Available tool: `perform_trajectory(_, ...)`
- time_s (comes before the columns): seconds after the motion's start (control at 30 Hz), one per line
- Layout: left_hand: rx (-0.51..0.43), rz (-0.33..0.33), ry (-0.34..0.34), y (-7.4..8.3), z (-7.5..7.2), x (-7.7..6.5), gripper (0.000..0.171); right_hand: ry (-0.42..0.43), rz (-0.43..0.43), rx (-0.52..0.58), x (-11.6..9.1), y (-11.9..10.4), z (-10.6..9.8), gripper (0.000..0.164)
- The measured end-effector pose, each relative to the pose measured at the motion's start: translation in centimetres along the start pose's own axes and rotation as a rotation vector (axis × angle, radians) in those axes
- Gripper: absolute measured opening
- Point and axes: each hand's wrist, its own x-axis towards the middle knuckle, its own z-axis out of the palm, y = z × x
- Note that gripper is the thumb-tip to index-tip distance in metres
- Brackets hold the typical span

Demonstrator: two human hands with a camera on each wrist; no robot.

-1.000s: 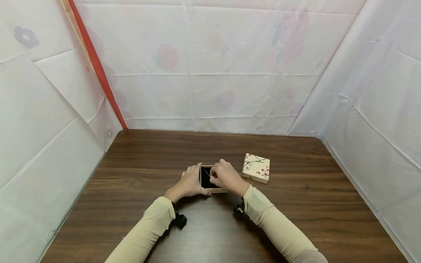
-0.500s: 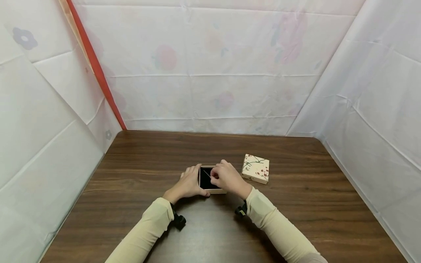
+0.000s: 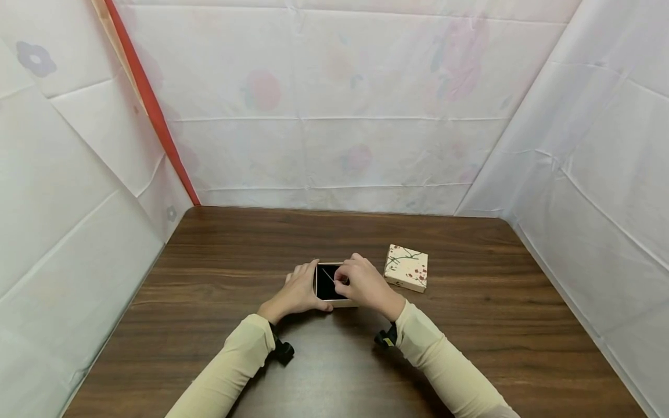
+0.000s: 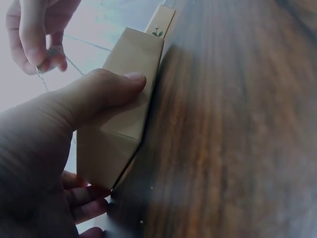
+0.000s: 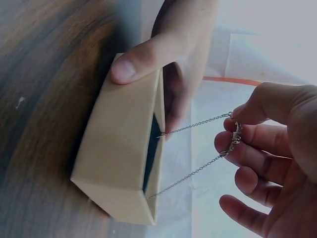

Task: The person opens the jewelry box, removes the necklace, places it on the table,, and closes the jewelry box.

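Note:
My left hand (image 3: 296,295) grips a cream cardboard jewellery box (image 3: 342,303) from its left side. In the left wrist view the thumb lies along the near wall (image 4: 130,54), with fingers around the corner. The box stands lidless on the table and has a black lining (image 3: 326,285). Over it, my right hand (image 3: 366,284) pinches a thin silver necklace (image 5: 236,134) between thumb and fingers at its ornamented middle part. Two chain strands (image 5: 195,171) run taut from there into the box; their ends inside are hidden.
Behind and right of the box lies its square lid (image 3: 406,267), patterned with red blossoms and dark branches. The dark wood table (image 3: 235,232) backs onto white patterned sheets (image 3: 334,151). A red strip (image 3: 151,104) runs down the left corner.
Both hands keep their holds on the box and necklace. The box and left hand have shifted very slightly left in the head view; the right wrist has swung slightly right.

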Motion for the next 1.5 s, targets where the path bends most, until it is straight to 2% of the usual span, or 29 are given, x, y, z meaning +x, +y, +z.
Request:
perform_trajectory(0.6,-0.008,-0.004,-0.010,0.1,-0.2,-0.3,0.123,0.050,-0.024,0.041,-1.1,-1.2,-2.3,0.008)
perform_trajectory(0.87,0.002,-0.015,-0.034,0.0,-0.3,-0.3,0.123,0.065,-0.073,0.044,-1.4,-1.8,-3.0,0.008)
perform_trajectory(1.03,0.003,-0.010,-0.027,-0.1,-0.4,-0.4,0.123,0.109,-0.104,0.050,-1.5,-2.2,-3.6,0.008)
perform_trajectory(1.23,0.001,-0.021,-0.020,0.0,-0.6,-0.4,0.125,0.166,-0.129,0.047,-1.5,-2.0,-3.8,0.008)
perform_trajectory(1.5,0.000,-0.028,-0.006,0.0,-0.5,-0.7,0.128,0.170,-0.115,0.038,-1.5,-1.9,-3.5,0.007)
